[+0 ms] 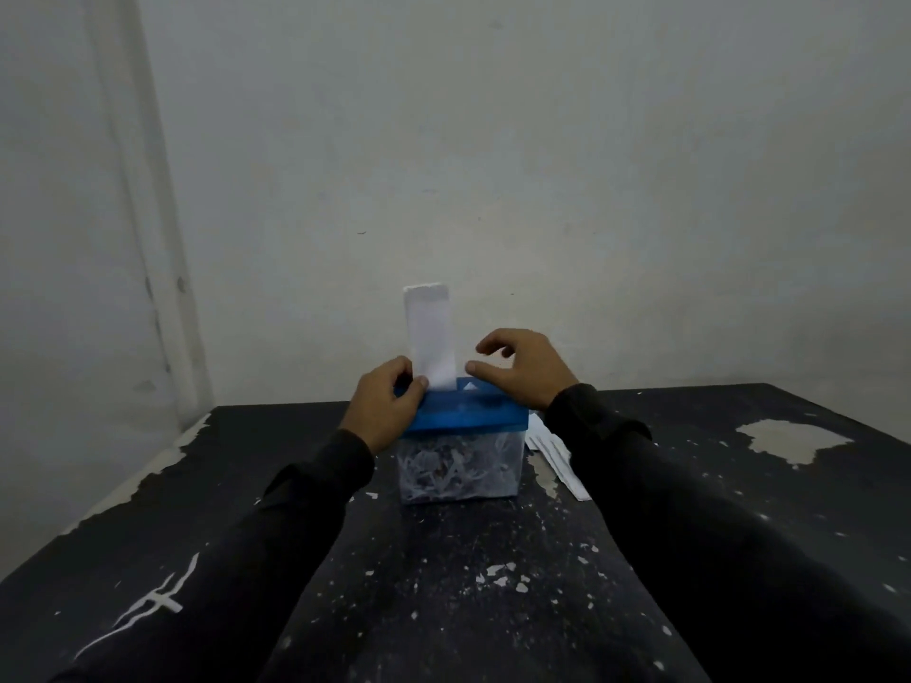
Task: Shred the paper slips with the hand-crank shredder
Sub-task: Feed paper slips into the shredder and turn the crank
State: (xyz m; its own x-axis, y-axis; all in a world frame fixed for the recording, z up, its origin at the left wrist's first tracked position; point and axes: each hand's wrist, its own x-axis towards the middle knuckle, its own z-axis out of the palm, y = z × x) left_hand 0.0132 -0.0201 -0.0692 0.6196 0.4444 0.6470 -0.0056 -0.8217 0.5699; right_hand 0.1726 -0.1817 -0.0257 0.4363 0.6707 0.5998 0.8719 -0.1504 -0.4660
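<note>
Left hand grips shredder lid's left edge; right hand loosely open beside upright slip. Spare slips right; desk paint chipped.

A dark bench with chipped, flaking paint stands pushed against a plain pale wall. Bare light patches show where the black coat has peeled. At the left a second wall meets it in a corner. The light is dim and even.
</note>
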